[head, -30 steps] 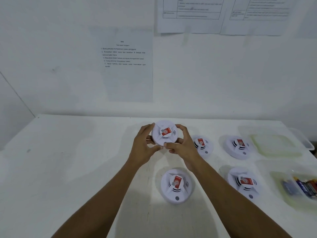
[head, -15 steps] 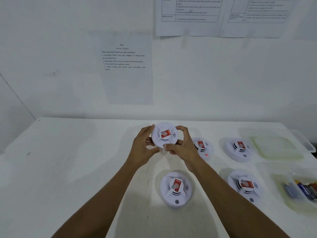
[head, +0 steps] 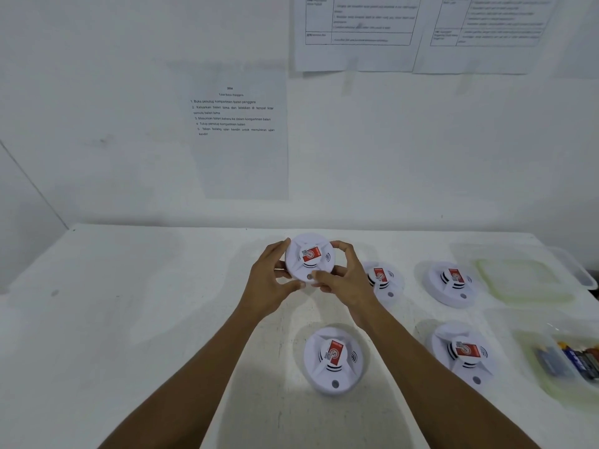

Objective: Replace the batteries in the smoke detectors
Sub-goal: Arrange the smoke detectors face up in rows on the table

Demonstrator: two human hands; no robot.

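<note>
A round white smoke detector (head: pixel 309 256) with a red label is held above the table, face toward me. My left hand (head: pixel 270 281) grips its left rim and my right hand (head: pixel 343 278) grips its right rim, the right thumb lying by the small button at its lower edge. Several more detectors lie face up on the white table (head: pixel 129 319): one near me (head: pixel 334 359), one behind my right hand (head: pixel 382 280), one at the back right (head: pixel 452 283) and one at the front right (head: pixel 463 353).
A clear plastic tub (head: pixel 564 361) at the right edge holds several batteries. Behind it stands another clear tub (head: pixel 525 280) with a pale green lid or bottom. Printed instruction sheets (head: pixel 240 131) hang on the white wall behind the table.
The held detector has turned a little between my hands, so its button now shows at the lower edge by my right thumb. The red light on the detector behind has gone out.
</note>
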